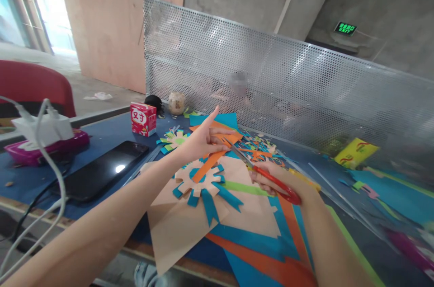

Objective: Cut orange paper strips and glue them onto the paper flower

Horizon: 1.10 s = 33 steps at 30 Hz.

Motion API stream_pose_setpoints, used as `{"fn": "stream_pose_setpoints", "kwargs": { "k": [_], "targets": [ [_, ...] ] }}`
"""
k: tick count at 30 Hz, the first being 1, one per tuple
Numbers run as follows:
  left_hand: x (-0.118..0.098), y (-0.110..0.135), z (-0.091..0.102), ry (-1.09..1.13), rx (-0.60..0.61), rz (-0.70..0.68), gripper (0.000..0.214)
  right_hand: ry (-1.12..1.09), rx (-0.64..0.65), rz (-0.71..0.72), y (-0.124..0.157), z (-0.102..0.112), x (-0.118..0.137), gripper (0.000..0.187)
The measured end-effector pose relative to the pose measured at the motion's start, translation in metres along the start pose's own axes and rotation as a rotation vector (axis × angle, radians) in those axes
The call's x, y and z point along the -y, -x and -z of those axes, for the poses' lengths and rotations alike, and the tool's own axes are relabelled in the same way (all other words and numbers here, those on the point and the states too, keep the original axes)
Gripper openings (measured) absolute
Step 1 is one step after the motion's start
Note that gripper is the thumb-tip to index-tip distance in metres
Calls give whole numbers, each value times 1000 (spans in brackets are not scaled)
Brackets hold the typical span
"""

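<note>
Now one orange strip point(208, 167) in left hand point(203, 139), one pair of scissors point(268, 176) in right hand point(278, 170).

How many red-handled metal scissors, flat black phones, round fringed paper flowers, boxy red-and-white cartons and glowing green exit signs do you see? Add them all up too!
Red-handled metal scissors: 1
Flat black phone: 1
Round fringed paper flowers: 2, one with blue tails, one with a green centre
Boxy red-and-white carton: 1
Glowing green exit sign: 1
Total: 6
</note>
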<state>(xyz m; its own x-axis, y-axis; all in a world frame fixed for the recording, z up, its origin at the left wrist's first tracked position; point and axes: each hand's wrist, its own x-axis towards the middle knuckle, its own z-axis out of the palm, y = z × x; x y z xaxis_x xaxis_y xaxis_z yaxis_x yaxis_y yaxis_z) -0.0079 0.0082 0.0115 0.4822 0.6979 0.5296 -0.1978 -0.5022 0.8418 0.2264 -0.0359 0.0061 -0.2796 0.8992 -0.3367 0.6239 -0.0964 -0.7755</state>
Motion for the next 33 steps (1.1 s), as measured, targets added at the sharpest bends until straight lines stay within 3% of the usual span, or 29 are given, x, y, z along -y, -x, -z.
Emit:
{"fn": "stream_pose_setpoints", "kwargs": {
  "k": [9,16,26,30,33],
  "targets": [
    [-1,-1,-1,43,3,13,96,-5,-9,35,0,0,-4,25],
    [0,-1,0,42,6,30,97,-10,22,6,4,1,4,28],
    [3,-1,1,-28,-1,52,96,73,-50,-15,1,2,5,32],
    [7,-3,8,-91,-96,49,92,120,-163,-93,12,5,15,29],
    [16,-5,19,-192,-235,94,86,148,-100,-188,21,10,12,25]
  ]
}}
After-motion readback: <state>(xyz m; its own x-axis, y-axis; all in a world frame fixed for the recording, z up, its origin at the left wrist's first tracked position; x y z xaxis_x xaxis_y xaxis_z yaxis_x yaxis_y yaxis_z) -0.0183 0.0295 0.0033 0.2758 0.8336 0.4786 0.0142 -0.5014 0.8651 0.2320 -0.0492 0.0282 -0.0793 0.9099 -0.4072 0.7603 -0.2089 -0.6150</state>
